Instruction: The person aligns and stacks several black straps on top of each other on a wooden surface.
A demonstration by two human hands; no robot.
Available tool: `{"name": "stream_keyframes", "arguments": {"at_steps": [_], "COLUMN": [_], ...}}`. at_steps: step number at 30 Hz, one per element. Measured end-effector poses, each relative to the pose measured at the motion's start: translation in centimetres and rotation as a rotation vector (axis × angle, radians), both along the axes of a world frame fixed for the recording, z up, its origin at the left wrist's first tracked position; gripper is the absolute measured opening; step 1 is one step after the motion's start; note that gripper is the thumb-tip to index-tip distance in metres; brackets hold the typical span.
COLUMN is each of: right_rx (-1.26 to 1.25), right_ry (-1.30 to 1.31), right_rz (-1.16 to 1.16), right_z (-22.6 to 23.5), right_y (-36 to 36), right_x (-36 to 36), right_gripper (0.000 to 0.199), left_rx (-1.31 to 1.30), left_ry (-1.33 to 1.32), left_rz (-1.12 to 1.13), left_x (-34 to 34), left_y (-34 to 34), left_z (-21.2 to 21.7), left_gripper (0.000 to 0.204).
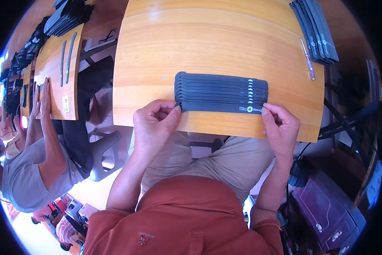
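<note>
A row of several black storage straps (216,91) lies overlapped on the wooden table (191,46), each with a pale printed mark toward its right end. The nearest strap (212,107) shows its full width along the front of the row. My left hand (157,121) pinches the left end of this strap between thumb and fingers. At its right end, my right hand (280,123) does the same, thumb on top. Both hands are at the table's front edge.
At the back right lie more black straps (316,34) in a stack, with a slim pen-like tool (308,59) beside them. To the left, a co-worker (42,165) sits at another table (57,102) holding straps. A purple drawer cabinet (327,212) stands at lower right.
</note>
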State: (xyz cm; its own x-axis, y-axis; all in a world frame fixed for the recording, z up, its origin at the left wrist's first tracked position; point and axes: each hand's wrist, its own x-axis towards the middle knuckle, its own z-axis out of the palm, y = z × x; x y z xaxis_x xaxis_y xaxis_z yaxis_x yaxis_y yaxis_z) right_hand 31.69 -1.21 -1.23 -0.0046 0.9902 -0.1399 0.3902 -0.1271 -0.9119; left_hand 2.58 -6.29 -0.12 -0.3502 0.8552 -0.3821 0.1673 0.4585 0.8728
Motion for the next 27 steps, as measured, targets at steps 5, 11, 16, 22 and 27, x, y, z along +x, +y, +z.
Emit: {"name": "stream_keyframes", "arguments": {"at_steps": [5,11,16,22,27], "right_rx": [0.012,0.034,0.049,0.073,0.081], "right_ry": [-0.023,-0.034,-0.04,-0.066,-0.067], "right_rz": [-0.003,0.008,0.015,0.014,0.004], "right_z": [-0.3,-0.3,-0.3,-0.3,-0.2], "right_y": [0.0,0.1,0.0,0.1,0.0], "right_x": [0.0,0.1,0.1,-0.1,-0.3], "right_gripper": [0.012,0.013,0.013,0.012,0.012], "left_rx": [-0.02,0.006,-0.013,0.005,0.02], "left_ry": [-0.001,-0.042,-0.01,0.02,0.025], "left_rz": [0.013,0.015,0.011,-0.026,-0.028], "left_x": [0.0,0.0,0.1,-0.4,-0.3], "left_y": [0.1,0.1,0.2,-0.1,-0.1], "left_z": [0.1,0.1,0.2,-0.5,-0.7], "left_gripper": [0.012,0.011,0.011,0.012,0.012]}}
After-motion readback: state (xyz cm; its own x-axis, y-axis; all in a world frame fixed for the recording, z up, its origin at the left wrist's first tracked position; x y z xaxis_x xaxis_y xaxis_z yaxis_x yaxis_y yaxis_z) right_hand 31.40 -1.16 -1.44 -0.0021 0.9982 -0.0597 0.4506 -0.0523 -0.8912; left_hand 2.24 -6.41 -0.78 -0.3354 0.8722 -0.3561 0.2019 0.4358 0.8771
